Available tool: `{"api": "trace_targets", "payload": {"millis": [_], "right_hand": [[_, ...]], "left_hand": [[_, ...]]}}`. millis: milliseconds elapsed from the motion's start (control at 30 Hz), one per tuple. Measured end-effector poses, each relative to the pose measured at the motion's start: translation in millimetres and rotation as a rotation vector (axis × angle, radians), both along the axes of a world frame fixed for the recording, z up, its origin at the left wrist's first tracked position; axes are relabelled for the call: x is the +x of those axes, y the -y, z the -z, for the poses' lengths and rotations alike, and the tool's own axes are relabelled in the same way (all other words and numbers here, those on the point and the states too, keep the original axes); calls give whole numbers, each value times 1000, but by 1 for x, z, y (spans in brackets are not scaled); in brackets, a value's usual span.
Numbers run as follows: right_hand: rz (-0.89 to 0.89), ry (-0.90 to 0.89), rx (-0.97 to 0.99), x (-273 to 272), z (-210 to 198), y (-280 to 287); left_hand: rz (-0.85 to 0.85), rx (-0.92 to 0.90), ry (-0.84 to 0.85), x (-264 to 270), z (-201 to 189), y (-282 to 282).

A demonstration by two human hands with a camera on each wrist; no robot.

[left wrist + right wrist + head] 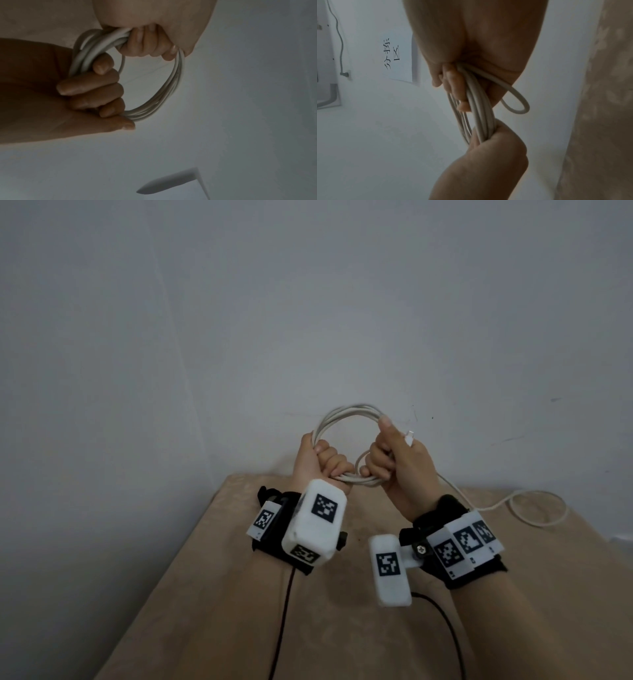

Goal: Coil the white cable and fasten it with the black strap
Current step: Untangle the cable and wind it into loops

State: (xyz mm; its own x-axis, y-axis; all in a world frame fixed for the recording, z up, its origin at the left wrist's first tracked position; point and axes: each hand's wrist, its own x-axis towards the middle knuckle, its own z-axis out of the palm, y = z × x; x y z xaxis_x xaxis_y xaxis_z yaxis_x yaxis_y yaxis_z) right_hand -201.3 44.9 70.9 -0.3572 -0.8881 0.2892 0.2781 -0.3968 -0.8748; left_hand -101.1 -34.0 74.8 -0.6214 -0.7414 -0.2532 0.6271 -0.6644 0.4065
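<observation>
The white cable [346, 410] is wound into a round coil of several loops, held up in the air above the table's far end. My left hand [320, 462] grips the coil's left and lower side in a fist, also shown in the left wrist view [96, 86]. My right hand [394, 457] grips the coil's right side, thumb pointing up along it; the right wrist view shows its fingers [452, 82] curled round the strands [479, 115]. A white plug end [410, 436] sticks out by the right thumb. No black strap shows in any view.
The loose tail of the cable [527, 508] trails from my right hand and loops on the beige tablecloth [205, 594] at the right. A plain grey wall stands close behind the table. A paper sign [397, 54] with writing hangs on the wall.
</observation>
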Motion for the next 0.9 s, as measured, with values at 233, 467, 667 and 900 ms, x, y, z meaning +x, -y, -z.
{"api": "trace_targets", "payload": {"millis": [233,467,667,900], "right_hand": [[56,29,98,-9,2,-2],[102,-237,283,-9,6,-5],[161,-495,417,-2,7,-3],[212,-684,539,6,-2,-4]], "left_hand": [[162,-341,278,7,-3,7],[254,-925,730,24,-9,8],[293,-1156,889,20,-18,-13],[223,-1404,1082,13,-15,-14]]}}
